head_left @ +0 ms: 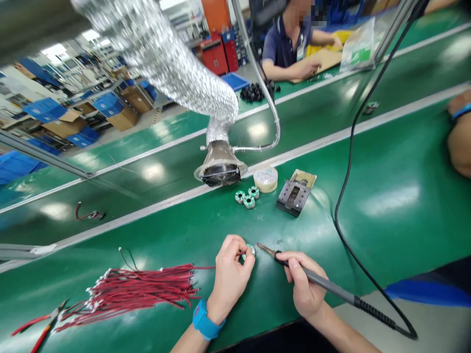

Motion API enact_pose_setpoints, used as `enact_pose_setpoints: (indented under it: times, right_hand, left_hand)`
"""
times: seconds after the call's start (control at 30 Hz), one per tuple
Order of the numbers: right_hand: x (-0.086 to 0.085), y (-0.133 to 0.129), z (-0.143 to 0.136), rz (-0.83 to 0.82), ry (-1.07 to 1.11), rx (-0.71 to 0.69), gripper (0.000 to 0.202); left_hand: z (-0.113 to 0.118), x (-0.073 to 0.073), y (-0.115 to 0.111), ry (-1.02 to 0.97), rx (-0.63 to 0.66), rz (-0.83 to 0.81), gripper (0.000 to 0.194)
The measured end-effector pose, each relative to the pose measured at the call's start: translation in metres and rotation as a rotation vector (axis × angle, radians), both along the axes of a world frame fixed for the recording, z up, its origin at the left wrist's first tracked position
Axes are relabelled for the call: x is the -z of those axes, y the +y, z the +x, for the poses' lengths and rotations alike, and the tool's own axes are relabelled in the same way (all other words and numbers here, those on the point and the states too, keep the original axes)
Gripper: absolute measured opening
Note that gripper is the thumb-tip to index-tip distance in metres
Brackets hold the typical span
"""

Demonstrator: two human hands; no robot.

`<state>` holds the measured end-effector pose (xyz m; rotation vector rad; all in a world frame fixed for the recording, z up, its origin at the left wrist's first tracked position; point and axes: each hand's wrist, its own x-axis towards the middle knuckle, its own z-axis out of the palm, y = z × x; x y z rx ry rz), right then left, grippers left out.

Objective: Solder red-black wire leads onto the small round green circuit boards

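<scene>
My left hand, with a blue wrist strap, pinches the end of a red wire against a small round part with a green circuit board. That part lies on the green bench and is partly hidden by my fingers. In my right hand is a soldering iron, held like a pen. Its tip sits just right of the round part, apparently apart from it. Left of my left hand lies a bundle of red wires with white connectors.
Several round parts, a roll of tape and a black metal stand lie farther back. Above hangs a fume extraction hood. Cutters lie at left. The iron's cord loops at right. Across the line sits a co-worker.
</scene>
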<state>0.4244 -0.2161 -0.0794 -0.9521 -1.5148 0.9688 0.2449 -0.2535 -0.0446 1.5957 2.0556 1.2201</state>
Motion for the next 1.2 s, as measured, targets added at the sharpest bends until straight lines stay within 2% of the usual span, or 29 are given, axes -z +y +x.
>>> enact_pose_setpoints:
  times: [0.13,0.27,0.47,0.57,0.67,0.73,0.8,0.9,0.97,1.03,1.1,1.2]
  right_hand:
    - [0.001,0.005,-0.005,0.08,-0.026,-0.005,0.026]
    - [-0.009,0.021,-0.019,0.102,-0.045,-0.017,0.025]
    - [-0.019,0.055,-0.046,0.157,-0.234,-0.043,0.043]
    - [-0.017,0.071,-0.063,0.2,-0.27,-0.039,0.049]
    - [-0.009,0.087,-0.08,0.278,-0.321,-0.002,0.052]
    - [-0.002,0.097,-0.089,0.321,-0.364,0.02,0.053]
    - [0.006,0.106,-0.094,0.347,-0.409,0.045,0.055]
    - [0.017,0.116,-0.096,0.371,-0.453,0.089,0.062]
    - [0.023,0.121,-0.096,0.383,-0.468,0.111,0.069]
    - [0.026,0.125,-0.096,0.398,-0.487,0.109,0.074]
    - [0.027,0.127,-0.097,0.409,-0.514,0.104,0.075]
    - [0.026,0.126,-0.099,0.406,-0.553,0.119,0.073]
  left_hand:
    - [-0.002,0.004,0.001,0.023,0.011,0.009,0.021]
    - [-0.005,0.003,-0.001,0.039,0.035,-0.006,0.018]
    - [-0.008,-0.007,-0.005,0.242,0.061,-0.111,0.008]
    - [-0.011,-0.014,-0.006,0.432,0.157,-0.24,0.037]
    - [-0.025,-0.026,-0.002,0.606,0.316,-0.422,0.037]
    - [-0.044,-0.037,0.004,0.712,0.379,-0.481,0.037]
    - [-0.07,-0.05,0.014,0.839,0.389,-0.524,0.037]
    - [-0.123,-0.068,0.037,0.971,0.312,-0.597,0.022]
    - [-0.165,-0.075,0.055,0.983,0.195,-0.624,0.007]
    - [-0.207,-0.077,0.071,0.991,0.06,-0.625,0.017]
    - [-0.241,-0.072,0.083,0.99,-0.041,-0.6,0.024]
    - [-0.27,-0.053,0.09,0.947,-0.128,-0.573,0.027]
